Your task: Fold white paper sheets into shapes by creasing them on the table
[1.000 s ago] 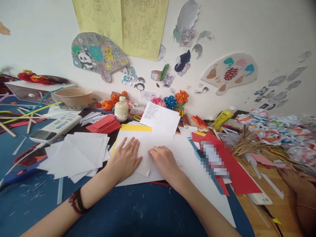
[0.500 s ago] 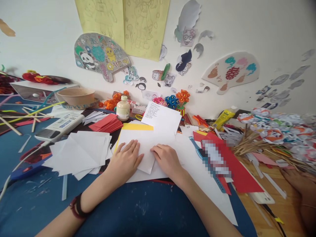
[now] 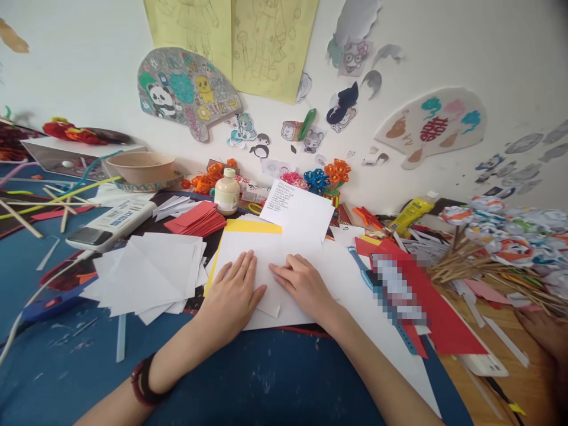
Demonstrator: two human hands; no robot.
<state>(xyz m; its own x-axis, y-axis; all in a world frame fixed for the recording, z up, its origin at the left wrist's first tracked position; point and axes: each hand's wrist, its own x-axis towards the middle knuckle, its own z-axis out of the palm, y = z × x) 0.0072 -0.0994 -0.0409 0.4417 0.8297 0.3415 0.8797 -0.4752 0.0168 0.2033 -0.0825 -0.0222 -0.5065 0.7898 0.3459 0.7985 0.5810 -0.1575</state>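
Right hand [image 3: 307,289] shifted, index extended on paper [image 3: 261,247].

The single view comes from the person's head, above the near side of the bench [image 3: 248,378], and faces forward and down over both forearms, which enter from the lower corners. It is close, about arm's reach from the fingers, so the left fingers [image 3: 242,269] and right fingers [image 3: 295,266] sit just below mid-frame and are seen from above and behind. The view is wide: beyond the fingers it takes in the wall [image 3: 97,65], seen fairly square-on across the upper part, and well to the right of the fingers it reaches the wooden floor [image 3: 483,355]. Things toward both sides look stretched and lean outward.
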